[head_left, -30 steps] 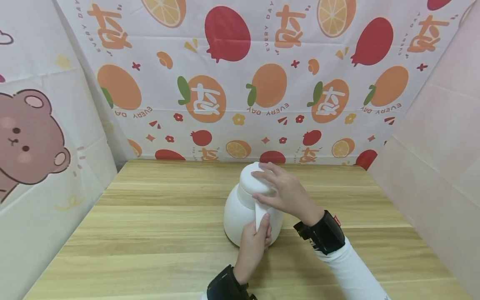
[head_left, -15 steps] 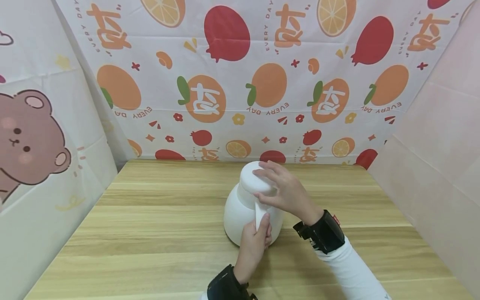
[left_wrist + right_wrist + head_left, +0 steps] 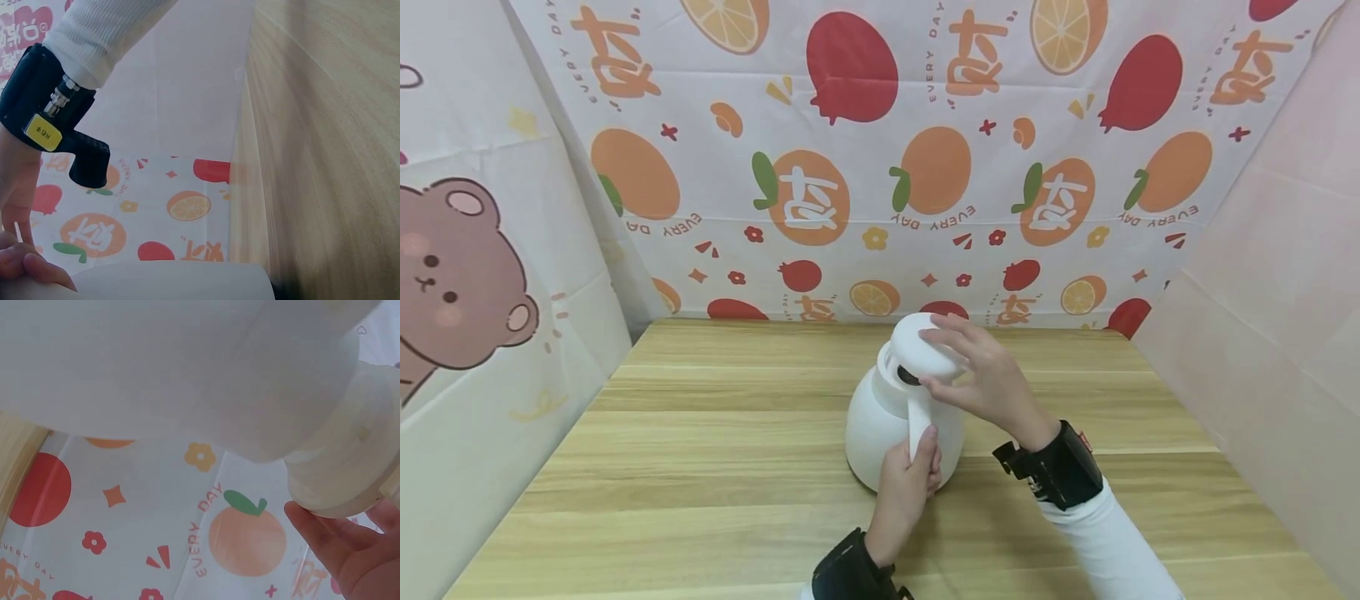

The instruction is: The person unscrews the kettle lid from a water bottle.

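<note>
A white, round-bellied thermos jug (image 3: pixel 868 437) stands upright on the wooden table. My left hand (image 3: pixel 904 483) grips its white handle (image 3: pixel 919 417), fingers curled round it, thumb along its back. My right hand (image 3: pixel 988 371) holds the domed white lid (image 3: pixel 921 343) between thumb and fingers. The lid is lifted and shifted to the right, and part of the dark mouth (image 3: pixel 907 376) shows beneath it. In the right wrist view, the fingers (image 3: pixel 312 528) touch the edge of the lid (image 3: pixel 340 487). The left wrist view catches only the curled fingers (image 3: pixel 44 269) beside the jug's white body (image 3: pixel 175 281).
The wood-grain table (image 3: pixel 700 483) spreads out on both sides of the jug. A fruit-printed cloth (image 3: pixel 865 183) hangs behind its far edge. To the left is a cloth with a bear print (image 3: pixel 463 275), to the right a plain pale one (image 3: pixel 1285 292).
The lid has come up off the jug's neck and moved right with my right hand, uncovering part of the dark mouth. My left hand has stayed on the handle.
</note>
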Action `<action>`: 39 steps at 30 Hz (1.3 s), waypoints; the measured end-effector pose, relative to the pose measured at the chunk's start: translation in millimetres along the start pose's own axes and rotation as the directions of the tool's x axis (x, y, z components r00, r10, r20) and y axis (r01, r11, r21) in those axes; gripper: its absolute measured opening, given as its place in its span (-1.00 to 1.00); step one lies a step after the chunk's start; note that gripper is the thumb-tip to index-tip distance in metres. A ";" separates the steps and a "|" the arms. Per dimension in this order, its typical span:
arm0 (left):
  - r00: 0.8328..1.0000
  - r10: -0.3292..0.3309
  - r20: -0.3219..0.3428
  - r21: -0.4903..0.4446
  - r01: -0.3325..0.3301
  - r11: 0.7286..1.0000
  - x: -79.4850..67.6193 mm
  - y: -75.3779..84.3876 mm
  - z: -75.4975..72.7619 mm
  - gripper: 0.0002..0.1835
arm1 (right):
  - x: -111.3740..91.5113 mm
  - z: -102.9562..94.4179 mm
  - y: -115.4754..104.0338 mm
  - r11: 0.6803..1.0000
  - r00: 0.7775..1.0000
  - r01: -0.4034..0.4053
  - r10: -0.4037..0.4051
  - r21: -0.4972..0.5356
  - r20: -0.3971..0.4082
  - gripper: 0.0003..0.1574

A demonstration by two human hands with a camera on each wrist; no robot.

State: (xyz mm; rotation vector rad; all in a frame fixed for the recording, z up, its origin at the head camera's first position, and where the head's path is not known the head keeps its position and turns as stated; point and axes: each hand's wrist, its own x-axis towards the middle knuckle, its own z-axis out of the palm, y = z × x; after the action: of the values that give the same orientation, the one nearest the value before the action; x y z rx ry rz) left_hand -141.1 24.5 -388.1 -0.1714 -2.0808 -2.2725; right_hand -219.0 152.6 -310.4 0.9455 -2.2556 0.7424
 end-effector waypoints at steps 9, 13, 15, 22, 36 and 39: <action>1.000 -0.007 -0.004 -0.013 0.007 1.000 0.7 -4.0 1.3 -0.38 | -13.1 -11.8 6.7 0.997 0.997 -0.079 0.079 -0.005 -0.023 -0.39; 1.000 -0.012 0.001 -0.020 0.012 1.000 1.6 -4.2 1.4 -0.37 | -18.6 -15.5 10.0 0.995 0.994 -0.100 0.100 0.013 -0.040 -0.38; 1.000 -0.016 -0.001 -0.026 0.016 1.000 2.0 -4.7 1.4 -0.36 | -21.0 -17.1 11.7 0.994 0.993 -0.106 0.107 0.027 -0.047 -0.38; 1.000 -0.021 -0.005 -0.051 0.020 0.998 1.8 -4.9 1.9 -0.34 | -31.7 -22.0 19.0 0.983 0.984 -0.173 0.176 0.062 -0.042 -0.39; 1.000 -0.019 -0.007 -0.061 0.018 0.998 2.3 -5.3 2.8 -0.35 | -47.3 -27.0 27.7 0.957 0.962 -0.259 0.268 0.134 -0.054 -0.39; 1.000 -0.024 -0.009 -0.061 0.023 0.998 2.2 -5.2 2.9 -0.35 | -51.0 -27.7 30.6 0.959 0.962 -0.257 0.266 0.120 -0.066 -0.40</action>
State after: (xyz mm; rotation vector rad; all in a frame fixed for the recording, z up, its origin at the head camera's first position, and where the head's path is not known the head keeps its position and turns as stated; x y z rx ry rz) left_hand -143.7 28.0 -392.8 -0.1391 -2.0214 -2.3464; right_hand -204.5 211.8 -334.7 0.6567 -2.3124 1.0115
